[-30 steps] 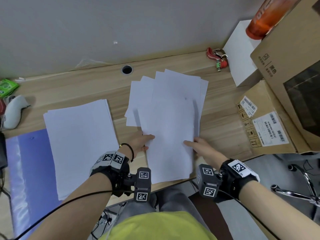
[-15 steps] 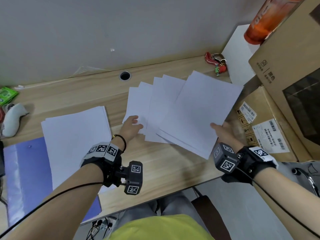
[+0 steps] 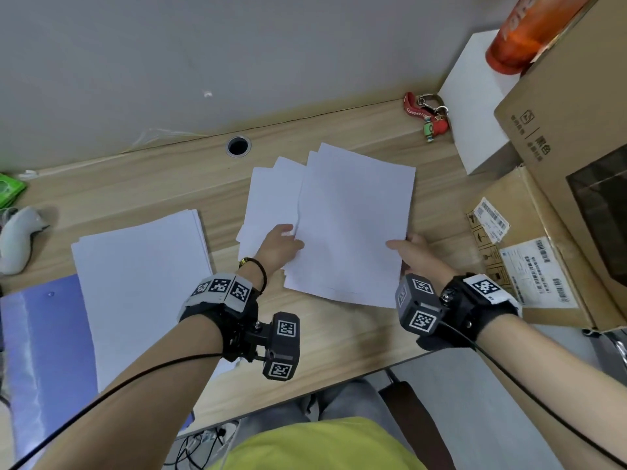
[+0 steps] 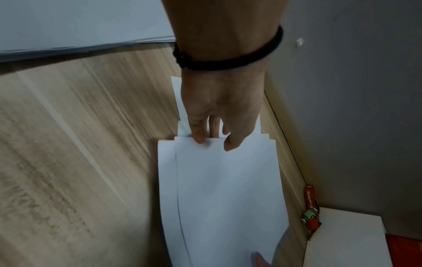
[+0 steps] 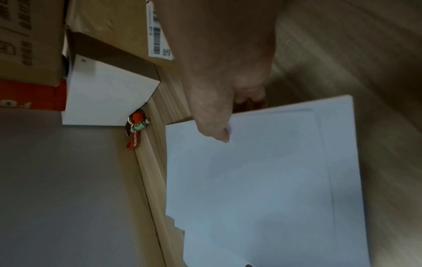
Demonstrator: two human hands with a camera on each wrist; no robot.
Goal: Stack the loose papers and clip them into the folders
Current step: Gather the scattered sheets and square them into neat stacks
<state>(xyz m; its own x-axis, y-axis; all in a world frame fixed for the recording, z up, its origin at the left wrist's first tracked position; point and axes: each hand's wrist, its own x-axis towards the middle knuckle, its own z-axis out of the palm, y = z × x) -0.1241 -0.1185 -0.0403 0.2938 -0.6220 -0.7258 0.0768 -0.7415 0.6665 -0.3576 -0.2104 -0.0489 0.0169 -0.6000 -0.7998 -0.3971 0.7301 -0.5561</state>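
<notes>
Your left hand [image 3: 280, 244] pinches the left edge of the loose papers [image 3: 353, 228], thumb on top, fingers under. Your right hand [image 3: 412, 254] grips the right edge of the top sheets the same way, thumb pressed on the upper face. These papers lie fanned on the table [image 3: 142, 184], centre, near the wall. A second paper stack [image 3: 135, 286] lies well apart to the left, its near-left part overlapping the blue folder [image 3: 40, 344]. Cardboard boxes [image 3: 549, 252] stand on the right; a red keychain [image 3: 429, 113] lies by the white box [image 3: 475, 106].
</notes>
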